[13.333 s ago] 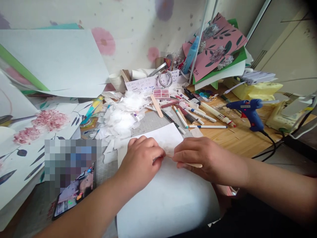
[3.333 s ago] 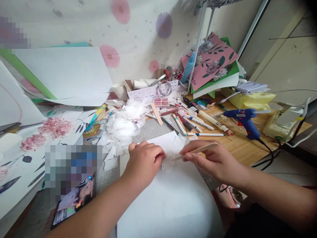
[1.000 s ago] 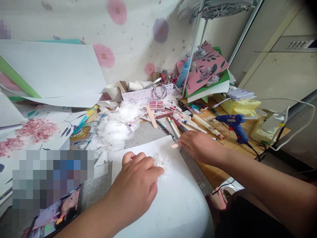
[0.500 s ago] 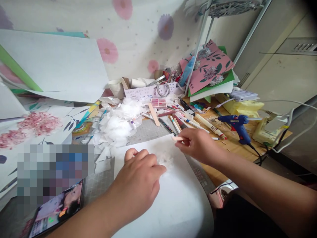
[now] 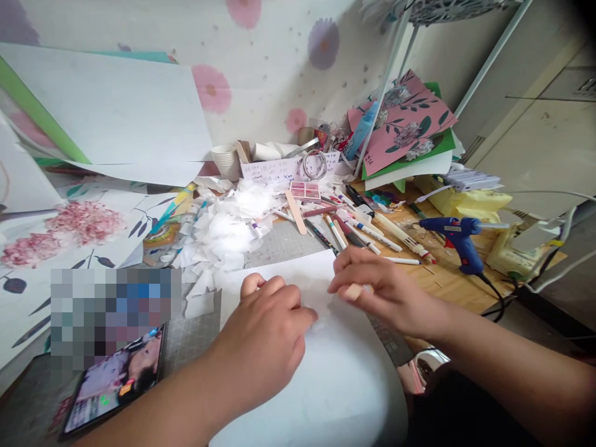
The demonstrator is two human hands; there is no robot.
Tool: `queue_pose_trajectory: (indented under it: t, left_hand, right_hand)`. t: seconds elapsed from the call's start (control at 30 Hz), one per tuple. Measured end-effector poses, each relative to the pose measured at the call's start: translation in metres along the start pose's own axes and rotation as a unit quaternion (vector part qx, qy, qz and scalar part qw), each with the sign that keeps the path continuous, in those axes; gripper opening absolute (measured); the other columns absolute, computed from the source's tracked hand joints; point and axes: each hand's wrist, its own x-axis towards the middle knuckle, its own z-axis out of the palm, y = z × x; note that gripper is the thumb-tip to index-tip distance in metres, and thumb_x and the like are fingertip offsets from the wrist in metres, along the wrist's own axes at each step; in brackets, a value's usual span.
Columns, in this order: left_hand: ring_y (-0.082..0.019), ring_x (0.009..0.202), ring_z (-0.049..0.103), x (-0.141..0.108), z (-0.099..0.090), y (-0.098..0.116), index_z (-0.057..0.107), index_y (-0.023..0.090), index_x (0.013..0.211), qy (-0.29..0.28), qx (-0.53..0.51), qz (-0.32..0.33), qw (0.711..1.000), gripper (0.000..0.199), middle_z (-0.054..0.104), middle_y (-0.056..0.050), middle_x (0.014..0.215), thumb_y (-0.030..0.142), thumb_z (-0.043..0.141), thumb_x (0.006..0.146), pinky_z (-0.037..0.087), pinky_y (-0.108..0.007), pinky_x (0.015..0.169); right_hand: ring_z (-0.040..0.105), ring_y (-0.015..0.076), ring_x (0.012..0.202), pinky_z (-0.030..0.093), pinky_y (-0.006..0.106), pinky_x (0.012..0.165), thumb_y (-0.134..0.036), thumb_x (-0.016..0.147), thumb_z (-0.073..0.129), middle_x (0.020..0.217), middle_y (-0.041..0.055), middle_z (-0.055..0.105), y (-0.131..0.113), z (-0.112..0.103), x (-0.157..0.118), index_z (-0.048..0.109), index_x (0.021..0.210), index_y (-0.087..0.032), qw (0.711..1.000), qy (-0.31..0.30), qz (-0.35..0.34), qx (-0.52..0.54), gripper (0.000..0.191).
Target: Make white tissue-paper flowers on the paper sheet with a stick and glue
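A large sheet of white paper (image 5: 298,385) lies before me with its near end curving down. My left hand (image 5: 274,326) rests on it, fingers curled and tips pressed together low over the sheet; what they hold, if anything, is hidden. Faint white petal-like scraps (image 5: 321,315) show by its fingertips. Just to the right, above the paper, my right hand (image 5: 377,288) has its thumb and fingers closed round a small pale piece (image 5: 354,292) that looks like the end of a wooden stick. Beyond the left hand is a heap of white paper petals (image 5: 226,230).
Behind the sheet lie pens and markers (image 5: 367,234), a craft stick (image 5: 296,212) and a pink palette (image 5: 305,190). A blue glue gun (image 5: 454,233) stands right, its cord trailing down. At left are a phone (image 5: 118,379) and a flower picture (image 5: 86,226).
My right hand has moved down and nearer, its fingers opening out somewhat around the pale piece. The left hand keeps its place on the paper. The whole view has shifted slightly.
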Motion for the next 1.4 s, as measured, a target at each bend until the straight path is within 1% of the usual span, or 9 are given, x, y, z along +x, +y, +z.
queue_pose_trajectory:
  t: [0.1,0.2,0.27,0.43,0.6,0.7,0.83,1.03,1.4]
  left_hand:
    - [-0.021,0.083,0.046,-0.001,0.000,0.001,0.066,0.027,0.089,0.002,0.004,0.000,1.000,0.027,0.056,-0.002,0.078,0.012,0.046,0.082,0.024,-0.042,0.075]
    - [-0.021,0.083,0.047,-0.001,0.000,0.001,0.067,0.029,0.091,0.011,0.002,0.000,1.000,0.028,0.055,-0.002,0.078,0.012,0.047,0.080,0.025,-0.042,0.075]
    - [-0.021,0.084,0.047,-0.001,0.001,0.001,0.067,0.029,0.092,0.022,0.000,0.000,1.000,0.029,0.055,-0.003,0.080,0.012,0.048,0.079,0.025,-0.042,0.075]
    - [-0.021,0.086,0.048,0.000,0.001,0.001,0.067,0.029,0.092,0.033,-0.009,0.005,0.999,0.030,0.056,-0.002,0.087,0.010,0.048,0.078,0.025,-0.042,0.076]
    - [-0.022,0.091,0.048,0.000,0.002,-0.001,0.067,0.029,0.090,0.035,-0.015,0.003,0.999,0.030,0.057,-0.002,0.095,0.009,0.048,0.077,0.026,-0.043,0.078]
    - [-0.022,0.092,0.049,0.000,0.004,-0.002,0.067,0.030,0.089,0.039,-0.017,0.001,0.999,0.030,0.057,-0.002,0.098,0.009,0.048,0.077,0.026,-0.044,0.079]
    - [-0.022,0.094,0.050,-0.002,0.004,-0.003,0.067,0.031,0.090,0.042,-0.021,0.004,0.999,0.031,0.058,0.000,0.100,0.010,0.049,0.077,0.026,-0.046,0.081]
    - [-0.020,0.090,0.051,-0.001,-0.001,-0.004,0.068,0.032,0.088,0.065,-0.040,0.005,0.997,0.031,0.060,0.001,0.095,0.010,0.050,0.077,0.026,-0.044,0.081]
    - [-0.021,0.087,0.051,-0.002,-0.003,-0.004,0.060,0.025,0.090,0.076,-0.050,0.002,0.996,0.024,0.061,0.000,0.092,0.010,0.046,0.078,0.026,-0.043,0.082]
  right_hand:
    - [0.054,0.0159,0.077,0.044,0.029,0.071,-0.038,0.096,0.038,0.079,0.0052,0.056,-0.002,-0.008,0.000,0.067,0.083,-0.016,0.991,0.085,0.067,0.077,0.039]
    - [0.050,0.0113,0.058,0.041,0.024,0.055,-0.039,0.095,0.040,0.065,0.0007,0.054,-0.006,-0.006,0.001,0.064,0.083,-0.016,0.988,0.076,0.101,0.087,0.036]
    - [0.050,0.0099,0.055,0.041,0.022,0.052,-0.033,0.094,0.044,0.065,0.0005,0.055,-0.009,-0.001,0.001,0.062,0.081,-0.015,0.990,0.066,0.092,0.081,0.029]
    - [0.058,0.0106,0.063,0.045,0.021,0.059,-0.019,0.090,0.049,0.073,0.0031,0.062,-0.010,0.007,0.002,0.062,0.079,-0.014,0.998,0.043,0.039,0.028,0.017]
    - [0.062,0.0131,0.072,0.048,0.025,0.066,-0.019,0.090,0.048,0.083,0.0045,0.067,0.002,0.009,0.000,0.063,0.103,-0.016,0.989,0.126,0.072,-0.002,0.020]
    - [0.062,0.0144,0.077,0.047,0.026,0.070,-0.018,0.087,0.052,0.088,0.0045,0.067,0.006,0.012,0.000,0.063,0.098,-0.017,0.990,0.080,0.109,-0.034,0.016]
    - [0.054,0.0123,0.063,0.041,0.024,0.059,-0.015,0.074,0.063,0.071,-0.0003,0.060,0.008,0.019,0.005,0.060,0.081,-0.016,0.985,0.022,0.159,-0.057,0.008]
    - [0.044,0.0084,0.052,0.033,0.019,0.049,-0.015,0.071,0.061,0.058,-0.0067,0.049,0.011,0.023,0.011,0.055,0.079,-0.019,0.950,0.065,0.266,0.153,0.011]
    - [0.042,0.0086,0.054,0.034,0.020,0.053,-0.012,0.072,0.059,0.059,-0.0069,0.046,0.011,0.023,0.007,0.055,0.082,-0.018,0.976,0.019,0.207,0.071,0.013]
